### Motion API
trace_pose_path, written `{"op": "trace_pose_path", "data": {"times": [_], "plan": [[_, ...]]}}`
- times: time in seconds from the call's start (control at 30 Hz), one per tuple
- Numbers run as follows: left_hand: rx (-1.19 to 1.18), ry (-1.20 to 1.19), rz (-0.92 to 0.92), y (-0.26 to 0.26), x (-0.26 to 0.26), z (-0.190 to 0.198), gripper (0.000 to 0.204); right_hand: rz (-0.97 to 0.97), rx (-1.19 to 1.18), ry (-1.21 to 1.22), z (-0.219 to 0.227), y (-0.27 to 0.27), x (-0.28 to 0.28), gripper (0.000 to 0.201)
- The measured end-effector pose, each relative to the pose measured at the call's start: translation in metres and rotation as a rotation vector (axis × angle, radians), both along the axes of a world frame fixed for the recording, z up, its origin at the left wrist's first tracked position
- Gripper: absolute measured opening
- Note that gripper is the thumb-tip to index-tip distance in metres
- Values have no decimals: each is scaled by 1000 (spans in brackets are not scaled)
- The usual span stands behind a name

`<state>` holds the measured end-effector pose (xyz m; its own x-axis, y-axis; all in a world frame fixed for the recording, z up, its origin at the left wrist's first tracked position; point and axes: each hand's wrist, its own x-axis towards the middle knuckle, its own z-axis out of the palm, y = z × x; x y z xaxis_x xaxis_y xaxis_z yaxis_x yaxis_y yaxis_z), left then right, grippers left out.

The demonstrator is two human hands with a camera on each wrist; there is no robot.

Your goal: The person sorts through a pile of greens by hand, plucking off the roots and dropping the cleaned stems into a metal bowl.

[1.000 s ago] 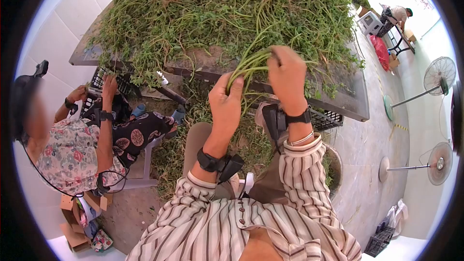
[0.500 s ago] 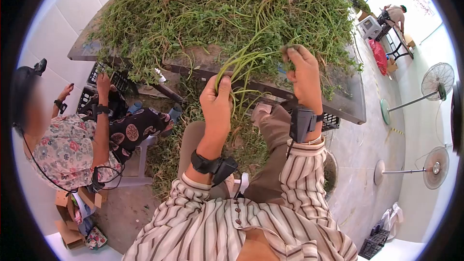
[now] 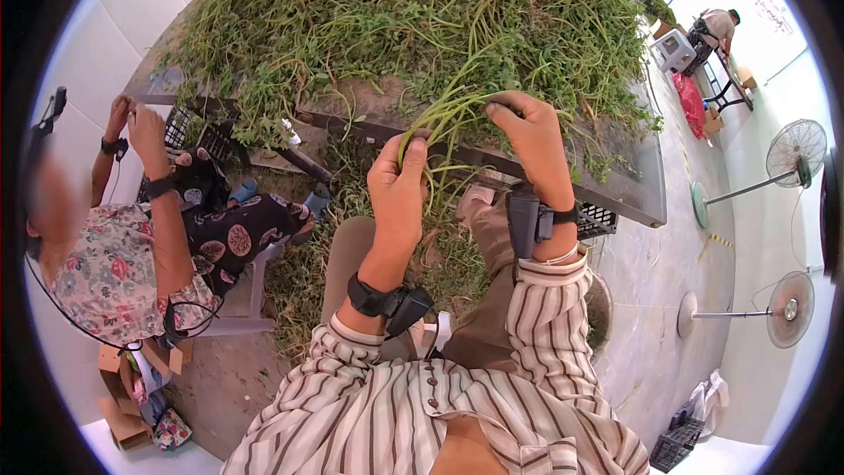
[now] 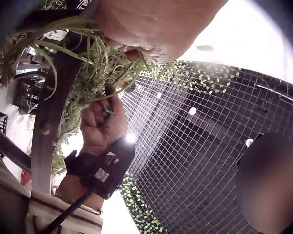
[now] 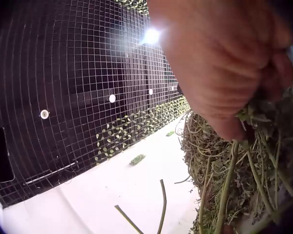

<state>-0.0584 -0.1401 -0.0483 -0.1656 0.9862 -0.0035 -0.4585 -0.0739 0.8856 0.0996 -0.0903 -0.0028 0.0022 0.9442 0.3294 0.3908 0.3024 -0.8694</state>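
Note:
A small bunch of long green stems (image 3: 437, 125) is held in my left hand (image 3: 397, 183), in front of the near table edge. The thumb lies along the stems, and their cut-looking lower ends hang beside the palm. My right hand (image 3: 538, 136) is just to the right, its thumb and fingertips pinching the leafy end of the stems. In the right wrist view leaves and stems (image 5: 228, 183) come out from under those fingertips. Behind both hands a large heap of leafy greens (image 3: 396, 26) covers the table.
The table's dark edge (image 3: 646, 198) runs just beyond my hands. Loose greens litter the floor (image 3: 303, 308) by my knees. At the left sits another person (image 3: 123, 273) with raised hands. Black crates (image 3: 598, 220) stand under the table; two fans (image 3: 796, 149) are at the right.
My right hand moved away to the right from the bunch, then came back to the stems' leafy end. The left hand shifted slightly left and kept its hold. The neighbour's hands rose.

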Motion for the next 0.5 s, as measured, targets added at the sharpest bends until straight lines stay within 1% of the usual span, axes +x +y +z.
{"op": "trace_pose_path", "data": {"times": [0.1,0.17,0.23,0.3,0.43,0.5], "plan": [[-3,-14,-16,0,0,0,22,-44,13,-68,3,-2,-2,19],[-7,-16,-24,0,1,1,23,-59,49,-58,0,-2,-3,19],[16,41,-50,-1,2,3,24,-75,86,-47,0,-2,-4,18],[16,89,-66,-2,0,2,23,-114,99,-95,1,-3,-4,18],[48,189,-70,-3,3,-4,21,-149,128,-84,1,-4,-3,18],[59,206,-65,-4,4,-3,21,-180,131,-12,-4,-1,-1,17]]}}
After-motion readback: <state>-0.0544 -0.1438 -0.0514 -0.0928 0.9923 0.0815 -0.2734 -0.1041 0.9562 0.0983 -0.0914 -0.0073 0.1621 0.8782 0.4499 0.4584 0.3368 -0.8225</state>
